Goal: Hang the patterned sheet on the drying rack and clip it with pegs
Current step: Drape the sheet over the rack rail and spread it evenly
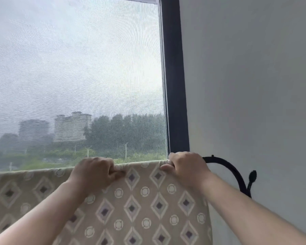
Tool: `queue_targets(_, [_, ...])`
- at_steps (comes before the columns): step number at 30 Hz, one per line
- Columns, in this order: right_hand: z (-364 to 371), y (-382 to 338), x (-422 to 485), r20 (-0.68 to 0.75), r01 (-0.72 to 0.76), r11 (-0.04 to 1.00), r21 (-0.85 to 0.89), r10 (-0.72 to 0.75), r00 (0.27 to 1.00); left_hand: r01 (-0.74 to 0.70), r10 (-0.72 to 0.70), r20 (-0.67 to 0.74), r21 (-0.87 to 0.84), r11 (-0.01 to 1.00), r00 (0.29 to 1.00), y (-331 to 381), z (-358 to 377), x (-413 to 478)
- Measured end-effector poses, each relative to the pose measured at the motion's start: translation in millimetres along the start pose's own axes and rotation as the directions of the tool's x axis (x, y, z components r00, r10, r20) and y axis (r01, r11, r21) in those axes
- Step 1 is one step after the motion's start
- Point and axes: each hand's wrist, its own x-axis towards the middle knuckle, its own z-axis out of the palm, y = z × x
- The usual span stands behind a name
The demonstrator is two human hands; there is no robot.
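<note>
The patterned sheet (pixel 140 200), beige with diamonds and circles, hangs folded over a horizontal bar that it hides, filling the lower part of the head view. My left hand (pixel 94 172) grips the sheet's top fold near the middle. My right hand (pixel 185 167) pinches the same fold close to the sheet's right edge. The rack's black curved end (pixel 226 167) sticks out to the right of my right hand, with a dark knob (pixel 253 175) beside it. No pegs are in sight.
A large window with an insect screen (pixel 74 76) stands straight behind the sheet, with a dark frame (pixel 173 76) on its right. A plain grey wall (pixel 254 85) fills the right side, close to the rack's end.
</note>
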Motion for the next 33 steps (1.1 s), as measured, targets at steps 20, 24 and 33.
queue_targets(20, [-6, -176, 58, -0.073, 0.203, 0.978, 0.049, -0.199, 0.977, -0.081, 0.112, 0.043, -0.446, 0.891, 0.993, -171, -16, -52])
queue_targets(24, [1, -244, 83, 0.014, 0.183, 0.977, 0.108, -0.185, 0.983, -0.099, 0.114, -0.002, -0.523, 0.847, 0.993, -184, -11, -57])
queue_targets(33, [5, -268, 81, 0.084, 0.000, 0.973, 0.229, -0.020, 0.996, -0.066, 0.078, 0.032, -0.277, 0.959, 0.996, -226, -13, -84])
